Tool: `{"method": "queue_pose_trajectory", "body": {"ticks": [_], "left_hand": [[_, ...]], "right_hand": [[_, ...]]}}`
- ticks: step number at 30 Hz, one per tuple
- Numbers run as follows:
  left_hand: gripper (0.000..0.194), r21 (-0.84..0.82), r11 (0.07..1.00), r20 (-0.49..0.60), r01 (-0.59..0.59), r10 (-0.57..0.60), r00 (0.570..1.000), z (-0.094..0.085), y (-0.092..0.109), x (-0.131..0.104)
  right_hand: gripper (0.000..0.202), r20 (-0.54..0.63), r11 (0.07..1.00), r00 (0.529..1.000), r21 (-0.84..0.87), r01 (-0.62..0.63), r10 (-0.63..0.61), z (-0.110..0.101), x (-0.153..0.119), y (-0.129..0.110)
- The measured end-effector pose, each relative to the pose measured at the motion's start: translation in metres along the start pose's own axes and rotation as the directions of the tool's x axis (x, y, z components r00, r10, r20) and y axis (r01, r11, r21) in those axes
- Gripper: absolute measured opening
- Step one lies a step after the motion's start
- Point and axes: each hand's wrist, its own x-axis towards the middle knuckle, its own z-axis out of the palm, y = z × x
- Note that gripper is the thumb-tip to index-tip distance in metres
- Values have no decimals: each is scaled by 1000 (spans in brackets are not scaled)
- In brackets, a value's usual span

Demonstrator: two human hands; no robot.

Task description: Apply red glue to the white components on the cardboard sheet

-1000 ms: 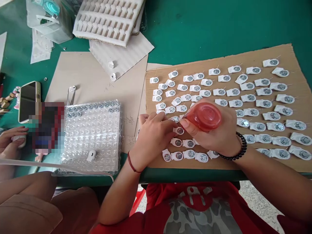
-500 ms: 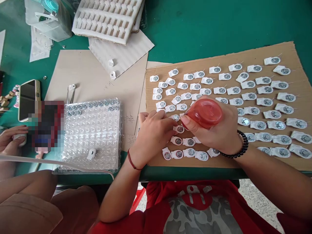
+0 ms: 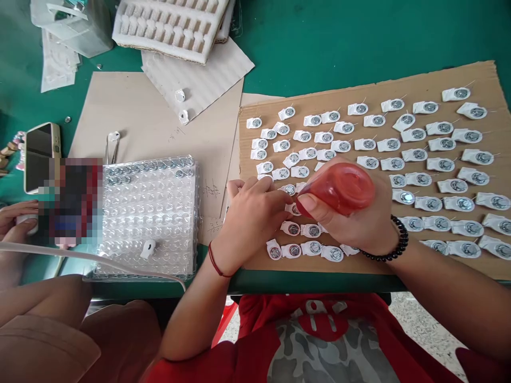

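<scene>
Bottle (image 3: pixel 347 186), red, seen in the head view with its base toward the camera, tilted over cardboard (image 3: pixel 255 260) on the green bench (image 3: pixel 339 37). Right hand (image 3: pixel 355 229): fingers clamped around the bottle, thumb along its side. Left hand (image 3: pixel 255 207): fingers bent low over the cardboard, near the bottle's tapered end, among white pieces (image 3: pixel 312 248) bearing round metallic discs, laid in rough rows; cannot tell whether they grip one, tips partly hidden. Clear tray (image 3: pixel 147 223) left of the cardboard, tweezers (image 3: pixel 115 146) just beyond it.
</scene>
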Motion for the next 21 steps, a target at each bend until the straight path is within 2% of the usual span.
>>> {"method": "queue_pose_trajectory", "body": {"ticks": [15, 21], "left_hand": [[13, 11, 1000, -7, -9, 9, 1000, 0, -1, 0], [15, 18, 1000, -17, -13, 13, 1000, 2, -1, 1]], "right_hand": [[25, 26, 997, 1000, -72, -6, 8, 1, -1, 1], [25, 32, 999, 999, -53, 7, -5, 0, -1, 2]]}}
